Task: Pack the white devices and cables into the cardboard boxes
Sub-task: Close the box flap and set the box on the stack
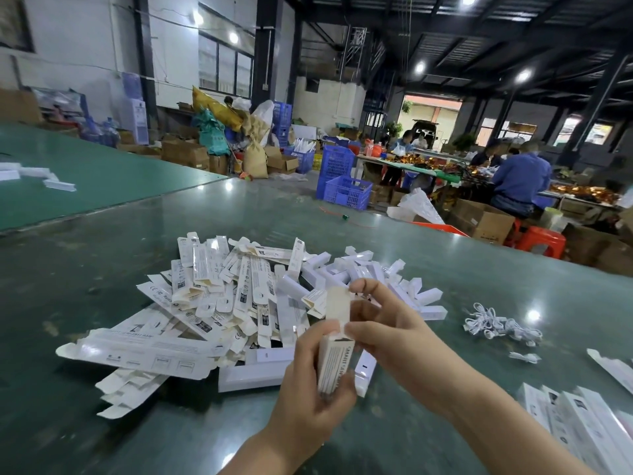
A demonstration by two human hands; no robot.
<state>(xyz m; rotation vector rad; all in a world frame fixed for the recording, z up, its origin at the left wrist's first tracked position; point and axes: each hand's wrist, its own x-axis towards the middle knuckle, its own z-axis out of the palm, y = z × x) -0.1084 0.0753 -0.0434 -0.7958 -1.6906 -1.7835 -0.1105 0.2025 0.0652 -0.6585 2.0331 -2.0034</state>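
Observation:
My left hand (310, 382) grips a narrow white cardboard box (334, 358) held upright over the table. Its brown-lined top flap (337, 305) stands open, pinched by my right hand (380, 323) between thumb and fingers. Behind them lies a big heap of flat, unfolded white boxes (212, 303). A pile of white stick-shaped devices (380, 279) sits just past my hands, and one lies flat below my right hand (364, 373). A bundle of coiled white cables (501, 325) rests to the right.
Packed white boxes (579, 426) lie in a row at the lower right. The green table (102, 255) reaches far left. Beyond its far edge are blue crates (346, 190), cartons, a red stool (541, 241) and seated people at another table.

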